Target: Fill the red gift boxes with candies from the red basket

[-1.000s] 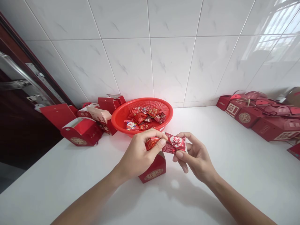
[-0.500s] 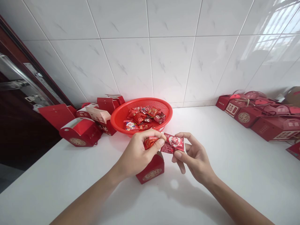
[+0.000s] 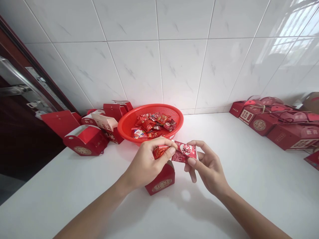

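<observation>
Between my two hands is a red candy packet (image 3: pixel 186 150) with white and pink printing. My left hand (image 3: pixel 152 161) pinches its left end and also holds an orange-red packet (image 3: pixel 159 151) under the curled fingers. My right hand (image 3: pixel 208 166) grips the right end of the printed packet between thumb and forefinger, the other fingers loosely bent. Below my left hand a small red box (image 3: pixel 163 181) with a gold round emblem stands on the white table (image 3: pixel 194 212); the hand hides part of its top.
A red plastic basket (image 3: pixel 124 127) holding several wrapped candies stands behind my hands. Open red boxes (image 3: pixel 86 141) are at the left, near a dark door (image 3: pixel 22 132). Several closed red boxes (image 3: pixel 264 123) line the right, by the tiled wall (image 3: pixel 184 73).
My right hand has shifted very slightly, and the printed packet has turned a little between my fingers. My left hand is nearly still.
</observation>
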`<state>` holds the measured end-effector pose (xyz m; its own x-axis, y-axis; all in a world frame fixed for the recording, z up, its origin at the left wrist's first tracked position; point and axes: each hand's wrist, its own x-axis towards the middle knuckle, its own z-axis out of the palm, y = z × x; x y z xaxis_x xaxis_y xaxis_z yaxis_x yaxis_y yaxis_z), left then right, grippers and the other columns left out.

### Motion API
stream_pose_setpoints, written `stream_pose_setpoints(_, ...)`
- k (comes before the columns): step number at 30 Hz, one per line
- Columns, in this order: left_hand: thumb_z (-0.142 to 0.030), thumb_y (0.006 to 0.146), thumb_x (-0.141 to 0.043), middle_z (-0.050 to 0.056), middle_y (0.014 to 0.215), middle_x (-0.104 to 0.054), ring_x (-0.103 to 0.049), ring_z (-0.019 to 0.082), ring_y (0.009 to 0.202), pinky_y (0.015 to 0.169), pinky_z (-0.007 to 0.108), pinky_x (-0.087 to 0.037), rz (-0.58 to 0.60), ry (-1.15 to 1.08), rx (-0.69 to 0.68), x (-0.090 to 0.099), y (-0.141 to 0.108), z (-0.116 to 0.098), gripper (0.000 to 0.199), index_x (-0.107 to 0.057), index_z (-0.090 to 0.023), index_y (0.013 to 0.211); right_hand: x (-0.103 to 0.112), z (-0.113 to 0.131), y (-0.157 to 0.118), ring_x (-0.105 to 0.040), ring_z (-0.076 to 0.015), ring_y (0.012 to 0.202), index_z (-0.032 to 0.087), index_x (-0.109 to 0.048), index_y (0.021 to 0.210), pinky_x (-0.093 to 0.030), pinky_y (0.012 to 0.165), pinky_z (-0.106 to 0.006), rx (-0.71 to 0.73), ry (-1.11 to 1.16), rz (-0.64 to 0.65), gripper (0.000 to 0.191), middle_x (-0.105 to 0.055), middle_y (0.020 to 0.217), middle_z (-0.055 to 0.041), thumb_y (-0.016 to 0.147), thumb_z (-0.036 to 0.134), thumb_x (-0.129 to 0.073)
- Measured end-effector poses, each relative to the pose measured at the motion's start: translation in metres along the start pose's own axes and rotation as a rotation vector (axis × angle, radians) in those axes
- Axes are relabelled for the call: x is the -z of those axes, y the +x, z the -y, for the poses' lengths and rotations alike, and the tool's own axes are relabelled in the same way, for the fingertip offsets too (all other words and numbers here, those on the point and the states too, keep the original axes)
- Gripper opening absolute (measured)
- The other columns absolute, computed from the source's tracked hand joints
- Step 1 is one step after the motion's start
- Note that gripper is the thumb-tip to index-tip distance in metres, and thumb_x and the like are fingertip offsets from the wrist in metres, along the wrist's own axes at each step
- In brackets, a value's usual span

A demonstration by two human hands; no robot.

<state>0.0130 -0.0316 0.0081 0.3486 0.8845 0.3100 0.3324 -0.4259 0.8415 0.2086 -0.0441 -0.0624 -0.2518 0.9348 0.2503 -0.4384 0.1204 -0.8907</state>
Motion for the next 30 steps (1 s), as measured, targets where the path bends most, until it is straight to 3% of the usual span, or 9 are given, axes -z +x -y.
stream_pose_setpoints(13, -0.03, 0.095, -0.061, 0.003, 0.088, -0.072, -0.067, 0.019, 0.087, 0.084, 0.028, -0.054, -0.024, 0.038, -0.042, -0.0003, 0.0003, -0.0006, 0.017, -0.071, -0.02, 0.086, 0.0018, -0.0009, 0.0008, -0.057, -0.0113, 0.045, 0.022, -0.055, 0.119, -0.046, 0.043, -0.023, 0.0, -0.044, -0.02, 0.037, -0.072, 0.069, 0.0002, 0.091, 0.04, -0.072)
stream_pose_setpoints(30, -0.028, 0.096, -0.06, 0.003, 0.09, -0.072, -0.067, 0.018, 0.088, 0.084, 0.027, -0.054, -0.015, 0.035, -0.059, -0.0004, -0.0004, -0.001, 0.015, -0.071, -0.02, 0.089, -0.0002, 0.0009, 0.0002, -0.059, -0.0125, 0.046, 0.021, -0.057, 0.114, -0.046, 0.044, -0.024, 0.005, -0.033, -0.025, 0.034, -0.073, 0.069, -0.0008, 0.091, 0.041, -0.072)
